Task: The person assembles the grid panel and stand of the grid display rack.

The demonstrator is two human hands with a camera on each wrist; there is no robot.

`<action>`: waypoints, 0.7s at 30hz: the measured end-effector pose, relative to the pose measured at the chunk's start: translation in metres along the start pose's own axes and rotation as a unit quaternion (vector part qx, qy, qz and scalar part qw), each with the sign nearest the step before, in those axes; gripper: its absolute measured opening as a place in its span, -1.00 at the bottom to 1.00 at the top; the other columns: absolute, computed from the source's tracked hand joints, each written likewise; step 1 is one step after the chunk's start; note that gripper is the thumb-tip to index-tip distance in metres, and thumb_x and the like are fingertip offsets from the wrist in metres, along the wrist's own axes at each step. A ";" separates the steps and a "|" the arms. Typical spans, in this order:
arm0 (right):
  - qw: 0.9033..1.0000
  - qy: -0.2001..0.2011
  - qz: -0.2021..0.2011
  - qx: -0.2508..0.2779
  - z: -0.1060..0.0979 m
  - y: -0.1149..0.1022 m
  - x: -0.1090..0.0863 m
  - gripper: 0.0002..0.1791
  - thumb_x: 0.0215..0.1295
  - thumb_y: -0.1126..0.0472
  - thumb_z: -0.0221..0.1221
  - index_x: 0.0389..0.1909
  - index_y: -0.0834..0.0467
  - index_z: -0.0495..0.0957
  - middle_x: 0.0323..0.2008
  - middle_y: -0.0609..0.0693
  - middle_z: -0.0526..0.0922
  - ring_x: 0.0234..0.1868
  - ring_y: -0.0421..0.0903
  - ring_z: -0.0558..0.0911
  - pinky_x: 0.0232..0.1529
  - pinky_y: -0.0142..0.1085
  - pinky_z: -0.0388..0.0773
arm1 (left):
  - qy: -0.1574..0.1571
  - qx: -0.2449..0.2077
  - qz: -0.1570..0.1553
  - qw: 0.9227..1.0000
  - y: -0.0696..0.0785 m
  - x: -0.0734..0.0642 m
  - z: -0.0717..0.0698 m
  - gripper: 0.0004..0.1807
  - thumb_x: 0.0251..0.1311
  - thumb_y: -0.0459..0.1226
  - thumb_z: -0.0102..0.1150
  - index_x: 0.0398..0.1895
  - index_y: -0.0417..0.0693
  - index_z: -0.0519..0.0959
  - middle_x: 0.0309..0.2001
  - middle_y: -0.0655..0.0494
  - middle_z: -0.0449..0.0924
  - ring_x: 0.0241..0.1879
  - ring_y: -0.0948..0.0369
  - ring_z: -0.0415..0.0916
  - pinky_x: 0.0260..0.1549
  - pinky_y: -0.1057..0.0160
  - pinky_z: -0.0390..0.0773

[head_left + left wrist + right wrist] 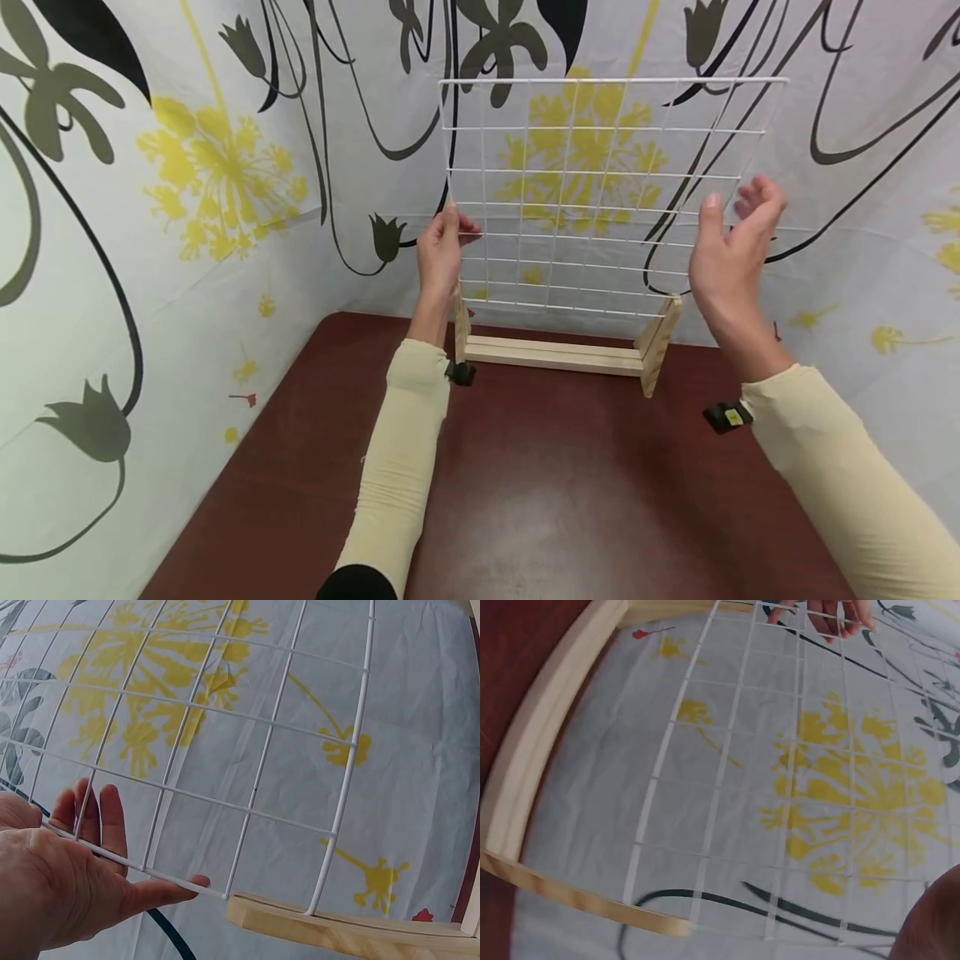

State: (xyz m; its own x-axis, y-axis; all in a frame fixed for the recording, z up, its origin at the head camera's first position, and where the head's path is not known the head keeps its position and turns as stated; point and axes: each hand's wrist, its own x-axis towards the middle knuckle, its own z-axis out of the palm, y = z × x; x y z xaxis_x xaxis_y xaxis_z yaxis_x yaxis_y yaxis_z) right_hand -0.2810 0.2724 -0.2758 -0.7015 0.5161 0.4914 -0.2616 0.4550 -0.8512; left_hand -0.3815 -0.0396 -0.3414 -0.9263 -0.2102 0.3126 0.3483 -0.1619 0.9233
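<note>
A white wire grid panel (615, 81) stands upright, tilted back, its lower edge between the two end pieces of a pale wooden stand (555, 357). My left hand (439, 258) holds the panel's left side wire. In the left wrist view several fingers of the left hand (67, 889) show behind the wires, with the little finger stretched along the edge. Beside the panel's right edge, my right hand (726, 262) is raised with thumb up and fingers loosely bent, holding nothing. Only a bit of the right hand (934, 922) appears in the right wrist view.
The stand is at the back of a dark red-brown table (525, 492). Behind and to the left hangs a white cloth (225, 325) printed with yellow, grey and black flowers. Small black devices (726, 417) sit at both wrists.
</note>
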 end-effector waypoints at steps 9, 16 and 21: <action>0.997 -0.033 0.034 0.062 0.001 0.038 0.007 -0.56 0.70 -0.01 -0.13 0.43 0.05 0.33 0.02 -0.33 0.59 0.05 -0.42 0.58 0.14 -0.44 0.38 | -0.006 0.010 -0.020 1.000 0.000 0.002 -0.002 -0.47 0.52 0.25 -0.02 -0.33 0.07 0.64 -0.29 0.23 0.79 -0.13 0.20 0.82 -0.21 0.23 0.56; 0.994 -0.049 0.033 0.095 -0.001 0.054 0.006 -0.58 0.69 0.04 -0.07 0.43 0.05 0.33 0.11 -0.20 0.60 0.07 -0.36 0.60 0.11 -0.42 0.42 | -0.002 -0.022 -0.031 0.999 -0.003 0.004 0.001 -0.52 0.54 0.18 0.04 -0.41 0.10 0.63 -0.38 0.29 0.77 -0.18 0.26 0.80 0.00 -0.02 0.52; 0.985 -0.021 0.024 0.171 0.002 0.061 0.011 -0.69 0.65 0.22 0.00 0.30 0.07 0.48 -0.04 -0.15 0.71 -0.06 -0.29 0.70 0.02 -0.43 0.51 | 0.006 -0.018 -0.026 0.999 -0.004 0.003 0.001 -0.52 0.55 0.17 0.04 -0.42 0.09 0.63 -0.40 0.30 0.76 -0.21 0.28 0.80 -0.04 -0.01 0.52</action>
State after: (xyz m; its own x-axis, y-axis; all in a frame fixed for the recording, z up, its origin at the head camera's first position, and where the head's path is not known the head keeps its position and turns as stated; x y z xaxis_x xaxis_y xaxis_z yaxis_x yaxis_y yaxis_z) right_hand -0.3060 0.3043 -0.3227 -0.7430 0.4975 0.4478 -0.4310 0.1562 -0.8887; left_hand -0.3858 -0.0387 -0.3437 -0.9416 -0.2115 0.2620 0.3053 -0.2079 0.9293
